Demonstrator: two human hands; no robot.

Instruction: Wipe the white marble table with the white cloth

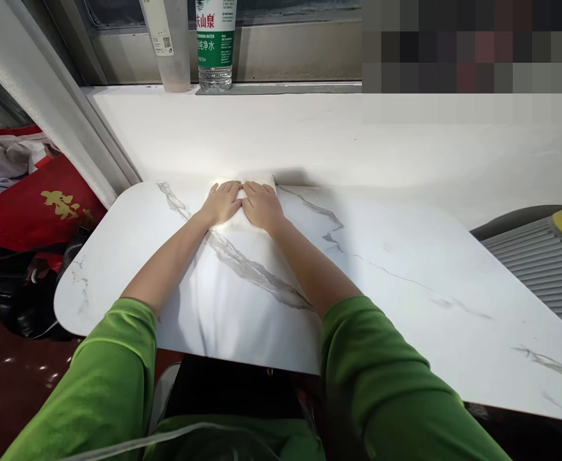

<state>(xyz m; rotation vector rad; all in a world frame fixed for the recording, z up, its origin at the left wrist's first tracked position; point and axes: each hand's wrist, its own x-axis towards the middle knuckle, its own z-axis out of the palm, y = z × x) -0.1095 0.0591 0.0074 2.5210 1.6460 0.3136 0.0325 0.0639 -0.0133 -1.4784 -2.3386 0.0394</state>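
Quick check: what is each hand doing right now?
Left hand: open, flat on the folded white cloth.
Right hand: open, flat on the same cloth.

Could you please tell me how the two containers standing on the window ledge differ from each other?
The water bottle is clear plastic with a green and white label bearing red characters; the cup beside it is frosted and grey-white with only a small white sticker. The water bottle has a ribbed, rounded base, while the cup tapers smoothly to a plain base. Both stand upright, side by side, beyond the white cloth that the left hand and right hand press flat.
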